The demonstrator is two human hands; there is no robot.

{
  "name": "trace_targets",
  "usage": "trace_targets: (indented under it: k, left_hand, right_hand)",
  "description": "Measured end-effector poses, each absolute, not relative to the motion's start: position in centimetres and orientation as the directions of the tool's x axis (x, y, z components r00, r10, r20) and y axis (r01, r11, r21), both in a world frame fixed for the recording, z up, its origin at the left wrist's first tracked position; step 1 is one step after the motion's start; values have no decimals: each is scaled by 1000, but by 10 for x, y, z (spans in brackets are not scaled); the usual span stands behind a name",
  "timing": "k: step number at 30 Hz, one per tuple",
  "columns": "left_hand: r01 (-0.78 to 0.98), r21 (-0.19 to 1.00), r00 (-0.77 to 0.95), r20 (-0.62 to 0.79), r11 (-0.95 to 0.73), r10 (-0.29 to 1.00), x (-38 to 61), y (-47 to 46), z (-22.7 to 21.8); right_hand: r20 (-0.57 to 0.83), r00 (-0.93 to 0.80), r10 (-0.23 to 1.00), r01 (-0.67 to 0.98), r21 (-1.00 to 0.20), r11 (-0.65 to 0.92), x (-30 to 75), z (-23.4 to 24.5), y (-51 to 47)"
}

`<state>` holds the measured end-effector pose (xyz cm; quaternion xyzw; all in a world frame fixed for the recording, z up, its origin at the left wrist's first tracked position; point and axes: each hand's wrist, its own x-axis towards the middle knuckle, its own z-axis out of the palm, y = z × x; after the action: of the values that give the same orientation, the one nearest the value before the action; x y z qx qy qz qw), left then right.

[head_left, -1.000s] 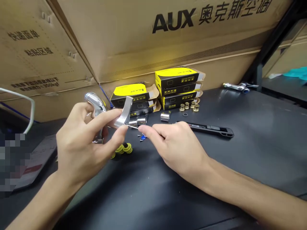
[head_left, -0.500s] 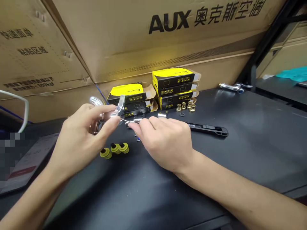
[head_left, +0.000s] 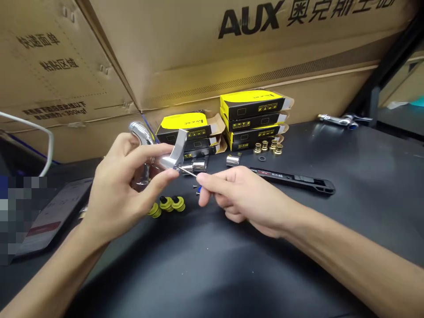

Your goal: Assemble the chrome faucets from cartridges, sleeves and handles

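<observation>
My left hand (head_left: 122, 194) is closed around a chrome faucet (head_left: 141, 132), thumb and forefinger pinching its flat lever handle (head_left: 175, 150) above the black table. My right hand (head_left: 245, 198) pinches a thin metal pin tool (head_left: 187, 171) whose tip touches the base of the lever handle. Just under the hands lie three yellow-and-black valve cores (head_left: 167, 205) and a few small screws (head_left: 196, 189). A short chrome sleeve (head_left: 198, 166) lies behind the tool.
Two stacks of yellow-and-black boxes (head_left: 253, 117) stand at the back against big cardboard cartons (head_left: 198, 48). Several brass fittings (head_left: 266, 148), a chrome sleeve (head_left: 232, 160) and a black utility knife (head_left: 294, 180) lie to the right. Another chrome faucet (head_left: 341, 120) lies far right.
My right hand has drawn back to the right from the faucet, so the thin tool shows between the hands again. The left hand has turned the lever handle slightly.
</observation>
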<state>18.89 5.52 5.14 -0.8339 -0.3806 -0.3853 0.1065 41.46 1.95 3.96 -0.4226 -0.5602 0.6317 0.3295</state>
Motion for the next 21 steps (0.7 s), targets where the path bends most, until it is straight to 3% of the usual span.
trace_targets:
  k: [2,3,5,8,10,13,17,21]
  left_hand:
    - [730,116,402,724,-673,561,191,52,52]
    - [740,122,393,720,-661,572,192,51,52]
    - [759,161,356,709,-631,609,195,48,53]
    - [761,272,288,672,-588,683,197,44,56]
    - [752,325,271,640,-573,719,198,42,58]
    - [760,360,282,569,-542,772,196,40,62]
    - [788,379,261,509,-486,820,196,37,66]
    - [866,280,232,509,-415,829,201,36,67]
  right_hand:
    - [55,-288,956,278,-950,138,410,38,16]
    - [198,-235,952,412,-866,282,408,37,13]
    - [484,-194,853,655,-583,480,405,34,7]
    - [753,-261,603,851,-115,512,403,31,-2]
    - [809,-307,501,890,56,453,402,31,-6]
    - [837,-328,439,904,143,402,400,31,-7]
    - [870,-310,384,911,155,383,396,29,-4]
    - [864,-320,389,914,174,367,397,27,1]
